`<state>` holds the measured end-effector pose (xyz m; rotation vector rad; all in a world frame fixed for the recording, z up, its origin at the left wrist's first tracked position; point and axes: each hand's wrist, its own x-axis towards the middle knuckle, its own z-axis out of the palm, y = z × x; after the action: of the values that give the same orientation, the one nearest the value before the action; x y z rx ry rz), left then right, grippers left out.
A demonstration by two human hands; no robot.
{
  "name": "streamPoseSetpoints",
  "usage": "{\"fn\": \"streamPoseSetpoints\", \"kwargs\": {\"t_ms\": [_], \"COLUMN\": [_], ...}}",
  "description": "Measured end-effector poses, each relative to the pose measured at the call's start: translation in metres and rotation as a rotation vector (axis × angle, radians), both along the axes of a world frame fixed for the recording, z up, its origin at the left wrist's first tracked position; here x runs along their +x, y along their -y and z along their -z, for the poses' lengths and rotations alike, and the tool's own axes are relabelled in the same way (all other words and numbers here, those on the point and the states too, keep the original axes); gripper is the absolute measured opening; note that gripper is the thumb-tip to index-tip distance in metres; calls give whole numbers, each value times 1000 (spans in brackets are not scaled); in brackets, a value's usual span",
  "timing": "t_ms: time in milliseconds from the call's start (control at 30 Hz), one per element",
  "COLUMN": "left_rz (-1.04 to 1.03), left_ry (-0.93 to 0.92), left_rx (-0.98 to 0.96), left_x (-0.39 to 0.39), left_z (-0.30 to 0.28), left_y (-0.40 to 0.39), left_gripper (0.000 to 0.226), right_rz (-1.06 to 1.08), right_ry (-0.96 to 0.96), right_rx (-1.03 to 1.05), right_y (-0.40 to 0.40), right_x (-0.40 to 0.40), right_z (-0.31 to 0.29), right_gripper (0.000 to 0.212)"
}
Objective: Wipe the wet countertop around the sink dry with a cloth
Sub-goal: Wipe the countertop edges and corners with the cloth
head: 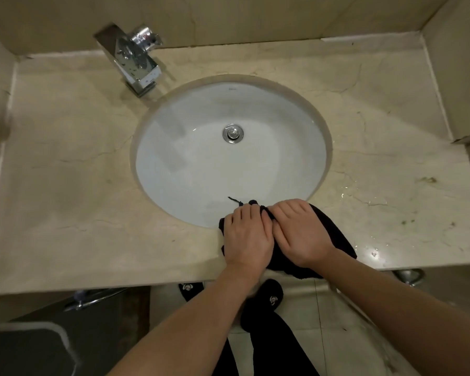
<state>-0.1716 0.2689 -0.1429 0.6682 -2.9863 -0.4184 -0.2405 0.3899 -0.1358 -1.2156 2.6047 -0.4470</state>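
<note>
Forearms [190,329] rising from the bottom of the frame, meeting at lower centre. Left hand [247,237] and right hand [299,234] side by side on a black cloth [334,234], fingers bent down over its bunched far edge, apparently gripping it. Cloth lying across the front strip of counter [92,240], its far end and a loose thread just over the lip of the sink [228,158], its near end hanging off the counter's front edge.

Likely risks:
- cloth sliding into the basin if pushed further up-frame, picking up water there
- cloth dragged off the front edge by its overhang if grip loosens
- droplets [364,196] at right of frame and the puddle [375,252] at lower right left unwiped if strokes stay central
- bunched cloth smearing rather than drying

Tap [136,61] at upper left, well apart
</note>
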Motion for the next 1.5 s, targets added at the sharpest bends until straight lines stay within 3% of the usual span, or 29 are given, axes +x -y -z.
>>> {"fn": "streamPoseSetpoints", "kwargs": {"t_ms": [267, 400, 533, 633, 833, 967, 1133, 1267, 1400, 1500], "left_rz": [-121, -278, -295, -187, -11, -11, -199, -346, -224, -85], "left_ry": [31, -6, 17, 60, 2, 121, 139, 172, 320, 363], "left_rx": [90, 387, 674, 787, 770, 968, 1292, 1551, 1520, 1343], "left_x": [-24, -23, -20, -17, -16, -25, -31, -39, -51, -61], "left_z": [2, -19, -35, -52, -98, -111, -125, -131, -129, -118], "left_y": [4, 2, 18, 45, 45, 23, -26, -60, -71, -92], "left_gripper": [33, 49, 39, 30, 29, 40, 36, 26, 26, 23], "right_rz": [64, -21, 20, 51, 168, 451, 859, 1078, 955, 826], "right_ry": [34, 77, -21, -42, 333, 510, 1036, 1077, 716, 693], "right_rx": [43, 56, 145, 83, 49, -256, -652, -855, -478, -277], "right_y": [24, 41, 31, 8, -36, -57, -64, -89, -143, -176], "right_x": [-31, -60, -82, -84, -52, -22, 6, 10, -12, -41], "right_z": [3, -6, -29, -67, -124, -124, -128, -129, -124, -122], "right_gripper": [33, 42, 55, 59, 25, 11, 21, 18, 9, 15]}}
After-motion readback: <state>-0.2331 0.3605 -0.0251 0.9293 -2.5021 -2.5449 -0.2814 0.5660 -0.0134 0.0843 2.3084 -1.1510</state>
